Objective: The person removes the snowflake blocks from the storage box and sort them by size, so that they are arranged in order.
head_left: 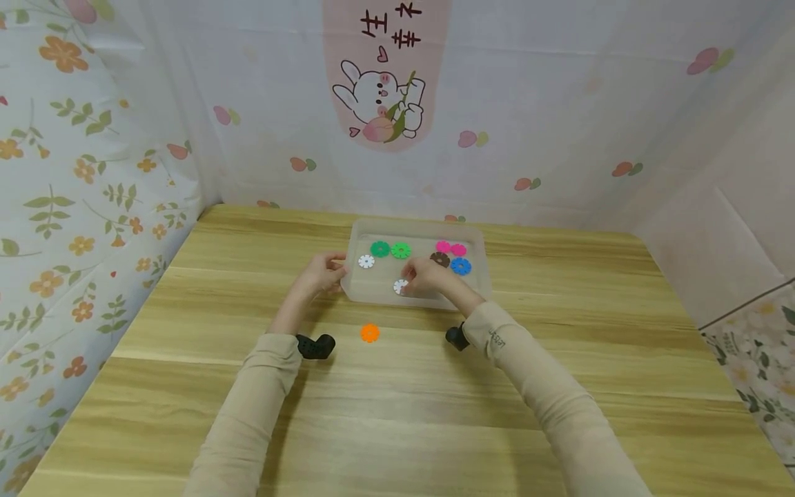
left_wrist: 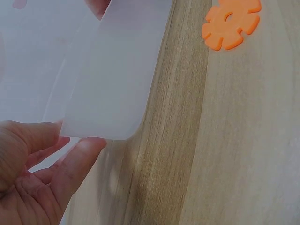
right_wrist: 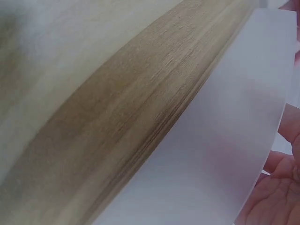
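Your left hand: at the left end of the translucent tray, your left hand [head_left: 326,271] pinches the end wall near the corner, thumb on one side and fingers on the other.
Your right hand: it reaches over the tray's near side, and your right hand [head_left: 424,275] has its fingertips bent down at the near white disc [head_left: 398,286]; you cannot tell from here whether they pinch the disc or only touch it.
Tray: the translucent tray [head_left: 422,225] sits flat toward the far edge of the wood-grain counter [head_left: 385,428], its long side facing you.
White discs: one lies under your right fingertips; the far white disc [head_left: 366,261] lies inside near the left end.
Green discs: a dark green disc [head_left: 380,249] and a bright green disc [head_left: 401,250] lie side by side along the tray's far side.
Right part of the tray: two pink discs [head_left: 444,246] sit at the back, with a brown disc [head_left: 439,259] and a blue disc [head_left: 461,266] in front of them.
Orange disc: outside the tray, the orange disc [head_left: 370,333] lies on the counter between your forearms.
Your sleeves: both beige sleeves [head_left: 239,414] end at a black wrist device [head_left: 317,346].
Backdrop: a printed cloth [head_left: 528,103] with a rabbit hangs behind the counter.
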`<state>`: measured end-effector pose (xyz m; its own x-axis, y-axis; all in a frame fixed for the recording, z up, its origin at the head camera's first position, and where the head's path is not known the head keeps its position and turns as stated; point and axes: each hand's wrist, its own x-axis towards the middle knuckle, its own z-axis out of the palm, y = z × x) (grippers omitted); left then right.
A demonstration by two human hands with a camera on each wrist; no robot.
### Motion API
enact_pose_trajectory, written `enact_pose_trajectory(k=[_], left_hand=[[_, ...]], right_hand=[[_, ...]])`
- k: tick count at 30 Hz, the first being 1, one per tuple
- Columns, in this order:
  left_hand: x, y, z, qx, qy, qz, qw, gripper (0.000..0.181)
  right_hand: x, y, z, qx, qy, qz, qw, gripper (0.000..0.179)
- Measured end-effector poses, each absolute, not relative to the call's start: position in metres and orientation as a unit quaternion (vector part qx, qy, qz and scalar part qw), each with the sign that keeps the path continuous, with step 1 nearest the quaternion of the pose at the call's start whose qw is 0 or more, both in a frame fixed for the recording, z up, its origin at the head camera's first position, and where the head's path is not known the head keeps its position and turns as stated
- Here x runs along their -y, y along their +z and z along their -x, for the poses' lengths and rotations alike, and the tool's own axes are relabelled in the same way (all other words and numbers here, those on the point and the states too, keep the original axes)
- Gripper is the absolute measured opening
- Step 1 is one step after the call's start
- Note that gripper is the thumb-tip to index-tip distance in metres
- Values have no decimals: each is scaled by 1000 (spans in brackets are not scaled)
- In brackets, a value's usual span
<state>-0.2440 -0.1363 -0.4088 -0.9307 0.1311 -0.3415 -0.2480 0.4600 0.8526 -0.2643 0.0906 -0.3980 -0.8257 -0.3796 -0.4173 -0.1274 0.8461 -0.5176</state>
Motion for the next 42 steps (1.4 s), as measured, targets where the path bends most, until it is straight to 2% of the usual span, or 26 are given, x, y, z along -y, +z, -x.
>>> enact_pose_trajectory(k=[12,26,34,42], left_hand=[[133,-410,242,-829,526,34,186,43],[135,-411,240,-830,525,38,185,44],[136,-411,240,-829,525,41,187,43],[135,-410,243,-832,520,42,187,44]], right_hand=[[-85,-398,261,-939,-186,123,260,26],[-88,-400,262,-923,-244,153,255,20],[-92,-397,260,-900,-306,137,277,20],[-94,-394,259,-903,-333,135,234,18]])
